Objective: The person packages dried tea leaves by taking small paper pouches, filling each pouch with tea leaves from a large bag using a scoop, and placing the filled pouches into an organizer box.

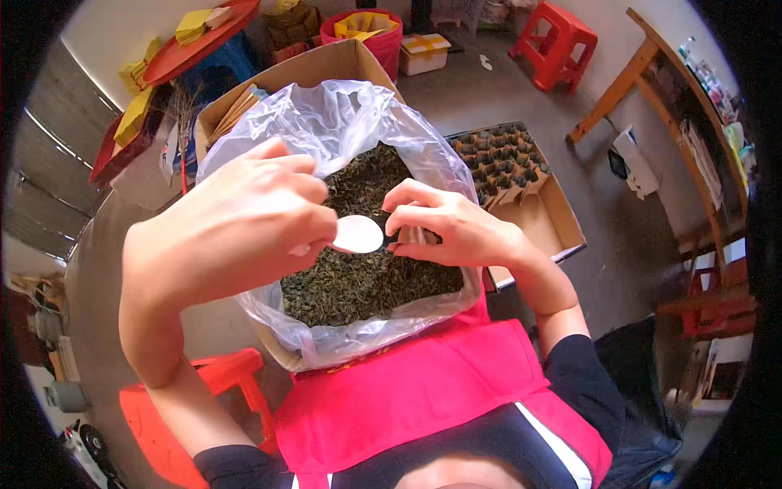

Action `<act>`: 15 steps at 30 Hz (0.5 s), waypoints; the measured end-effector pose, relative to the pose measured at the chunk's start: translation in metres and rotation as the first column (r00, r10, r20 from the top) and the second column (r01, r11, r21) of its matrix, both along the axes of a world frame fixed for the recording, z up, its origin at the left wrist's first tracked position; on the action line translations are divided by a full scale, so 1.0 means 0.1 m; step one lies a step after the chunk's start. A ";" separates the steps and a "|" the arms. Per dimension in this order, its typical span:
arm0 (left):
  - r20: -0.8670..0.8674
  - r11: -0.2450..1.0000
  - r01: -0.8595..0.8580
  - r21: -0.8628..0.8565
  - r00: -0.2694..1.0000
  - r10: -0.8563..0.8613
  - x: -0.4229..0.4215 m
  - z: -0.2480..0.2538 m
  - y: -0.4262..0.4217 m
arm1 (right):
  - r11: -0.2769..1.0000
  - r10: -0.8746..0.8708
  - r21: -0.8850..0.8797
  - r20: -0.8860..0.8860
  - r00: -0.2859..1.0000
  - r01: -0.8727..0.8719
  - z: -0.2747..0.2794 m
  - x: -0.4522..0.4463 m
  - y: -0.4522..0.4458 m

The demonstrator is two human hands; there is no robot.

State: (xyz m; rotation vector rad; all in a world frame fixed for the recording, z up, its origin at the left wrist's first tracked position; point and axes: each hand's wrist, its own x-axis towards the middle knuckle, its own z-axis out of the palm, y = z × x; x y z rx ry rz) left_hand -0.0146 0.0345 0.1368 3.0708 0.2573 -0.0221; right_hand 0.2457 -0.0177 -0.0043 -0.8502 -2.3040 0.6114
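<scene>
A cardboard box [326, 59] lined with a clear plastic bag [305, 122] holds dark green dried leaves [358, 285]. Over the leaves, my left hand [244, 216] is closed on a white spoon [358, 235], its bowl pointing right. Just right of the spoon, my right hand [448, 224] has its fingers curled round a small brownish packet [417, 236], mostly hidden by the fingers. The spoon's tip is close to the packet's opening; whether they touch cannot be made out.
To the right, a shallow cardboard tray [533, 220] holds several filled paper packets [497, 159]. Folded brown papers [232, 114] stand inside the box's left side. A red stool [555, 45] is at the back, an orange-red stool [163, 424] at lower left, a wooden table [652, 49] at right.
</scene>
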 end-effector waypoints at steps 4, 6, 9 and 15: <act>0.028 0.996 -0.068 0.050 0.997 0.066 -0.21 0.00 -0.12 | 0.999 -0.040 -0.030 -0.083 0.996 0.037 0.04 0.00 -0.01; 0.032 0.995 -0.092 0.044 0.995 0.090 -0.28 -0.04 -0.16 | 0.999 -0.037 -0.013 -0.094 0.995 0.036 0.06 0.04 -0.01; 0.034 0.994 -0.104 0.024 0.994 0.104 -0.36 -0.15 -0.19 | 0.997 -0.072 -0.029 -0.035 0.997 0.070 0.04 0.12 -0.02; 0.001 0.990 -0.138 0.000 0.990 0.138 -0.40 -0.24 -0.22 | 0.995 -0.075 -0.060 0.043 0.996 0.077 0.04 0.22 -0.03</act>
